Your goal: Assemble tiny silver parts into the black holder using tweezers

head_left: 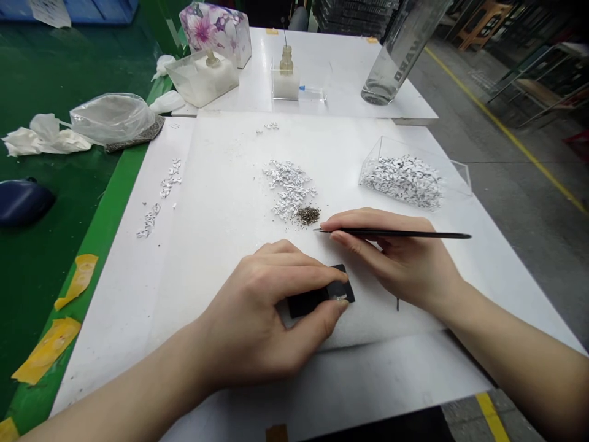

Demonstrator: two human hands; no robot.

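My left hand (271, 307) is closed at the front of the white mat, thumb and forefinger pinched across a small black block (307, 302). A tiny silvery piece (339, 297) shows between those fingertips; its exact shape is too small to tell. My right hand (405, 264) grips slim black tweezers (400, 233) that lie nearly level, their fine metal tip pointing left. That tip is just right of a little heap of dark brassy bits (308, 215). Behind the heap spreads a loose pile of small silvery-white parts (289, 184).
A clear tray (460, 178) full of small white parts stands at the right. More parts (170, 178) lie in a row at left. Behind are a small bottle (286, 61), a flowered box (216, 31) and a tall clear cylinder (396, 61). A plastic bag (110, 116) lies left.
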